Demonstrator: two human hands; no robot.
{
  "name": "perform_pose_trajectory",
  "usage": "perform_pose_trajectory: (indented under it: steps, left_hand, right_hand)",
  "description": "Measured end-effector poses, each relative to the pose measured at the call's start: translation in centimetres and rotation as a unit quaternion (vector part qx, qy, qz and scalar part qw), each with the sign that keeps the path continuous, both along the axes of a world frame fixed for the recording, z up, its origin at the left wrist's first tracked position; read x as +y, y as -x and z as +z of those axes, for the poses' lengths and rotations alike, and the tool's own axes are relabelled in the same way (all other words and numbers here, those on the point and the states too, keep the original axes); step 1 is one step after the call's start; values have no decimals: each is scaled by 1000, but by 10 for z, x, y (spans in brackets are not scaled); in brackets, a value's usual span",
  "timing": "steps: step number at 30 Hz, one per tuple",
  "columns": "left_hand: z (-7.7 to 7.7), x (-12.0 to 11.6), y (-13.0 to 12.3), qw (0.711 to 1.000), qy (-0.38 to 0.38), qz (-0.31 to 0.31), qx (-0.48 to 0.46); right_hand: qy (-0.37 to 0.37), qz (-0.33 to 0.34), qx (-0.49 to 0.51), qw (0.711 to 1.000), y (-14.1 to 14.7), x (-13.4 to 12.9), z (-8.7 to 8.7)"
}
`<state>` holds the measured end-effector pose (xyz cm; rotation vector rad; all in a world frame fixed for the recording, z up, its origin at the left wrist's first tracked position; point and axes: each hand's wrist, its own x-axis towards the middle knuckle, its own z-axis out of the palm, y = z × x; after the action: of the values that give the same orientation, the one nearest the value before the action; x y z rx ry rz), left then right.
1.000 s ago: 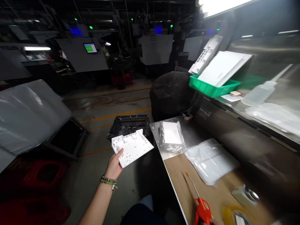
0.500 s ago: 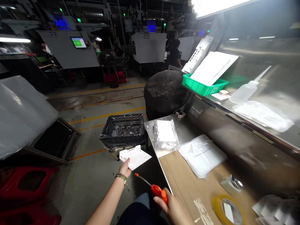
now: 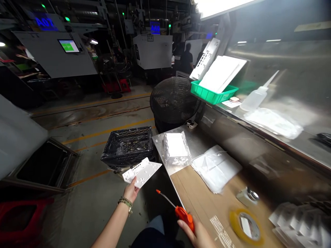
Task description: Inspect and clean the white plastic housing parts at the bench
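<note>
A white plastic part (image 3: 144, 174) with small raised features and a slotted edge is held by my left hand (image 3: 131, 190), thumb on top at its near edge. It hangs above the floor in front of the black crate. My right hand (image 3: 195, 230) is wrapped round an orange air gun (image 3: 184, 217) at the near edge of the bench. Its thin metal nozzle with an orange tip points up and left, below the white part and apart from it.
Black lined crate (image 3: 128, 144) beyond my left hand; large fan (image 3: 174, 100) behind. On the bench (image 3: 186, 182) are wrapped white parts (image 3: 176, 145), clear bags (image 3: 217, 167) and yellow tape (image 3: 234, 227). A green tray (image 3: 213, 93) stands on the shelf. Red stool at left.
The view has swung to the right. My left hand and the white part sit further left in view, and the part is turned more. The air gun has shifted right, away from the part.
</note>
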<state>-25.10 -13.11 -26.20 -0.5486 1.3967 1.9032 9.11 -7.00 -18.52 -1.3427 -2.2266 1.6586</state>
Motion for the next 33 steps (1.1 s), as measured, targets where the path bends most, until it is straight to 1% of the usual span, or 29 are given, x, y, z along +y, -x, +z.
perform_pose_trajectory:
  steps: [4,7,9,11,13,15,16,18,20,22,24,26,27,28,29,30,31,32,33]
  left_hand:
    - [-3,-3,0,1000,6,19,11]
    - [-2,-6,2,1000,5,26,17]
    - [1,-8,5,999,9,26,20]
    - [6,-8,8,999,17,24,24]
    - [12,-6,11,999,23,15,29]
    - [21,-4,12,999,27,4,43]
    - [27,-3,12,998,27,-3,53]
    - [41,0,10,995,15,-30,94]
    - [57,6,8,984,-11,-83,157]
    - [74,16,7,966,-42,-160,196]
    - [89,34,7,958,-38,-230,168]
    - [100,57,5,947,-8,-302,106]
    - [104,70,3,934,6,-348,76]
    - [107,83,-2,913,13,-405,52]
    - [109,97,-9,881,10,-472,38]
    - [110,111,-19,838,-1,-545,32]
    - [111,124,-31,788,-13,-615,35]
    - [110,137,-45,734,-24,-677,46]
    - [109,149,-61,682,-34,-729,59]
  right_hand:
    - [7,17,4,1000,2,1,0]
    - [-1,-3,-22,1000,2,2,5]
    - [16,22,-22,999,1,2,17]
    - [29,40,-28,998,1,1,32]
    - [30,23,-48,998,0,0,47]
    - [42,3,-56,998,-3,1,53]
    - [51,-5,-51,997,-5,3,51]
    - [52,-46,-52,996,-13,10,36]
    - [34,-111,-84,990,-23,21,11]
    - [20,-180,-123,976,-36,34,-16]
    - [10,-242,-136,961,-50,44,-38]
    - [-7,-307,-120,944,-62,48,-51]
    - [-17,-337,-102,936,-67,48,-54]
    - [-25,-363,-75,928,-72,46,-55]
    - [-29,-385,-41,921,-75,43,-55]
    - [-27,-400,-5,916,-77,39,-53]
    - [-23,-406,28,913,-78,34,-50]
    - [-9,-411,69,909,-79,29,-46]
    - [18,-420,126,898,-80,23,-43]
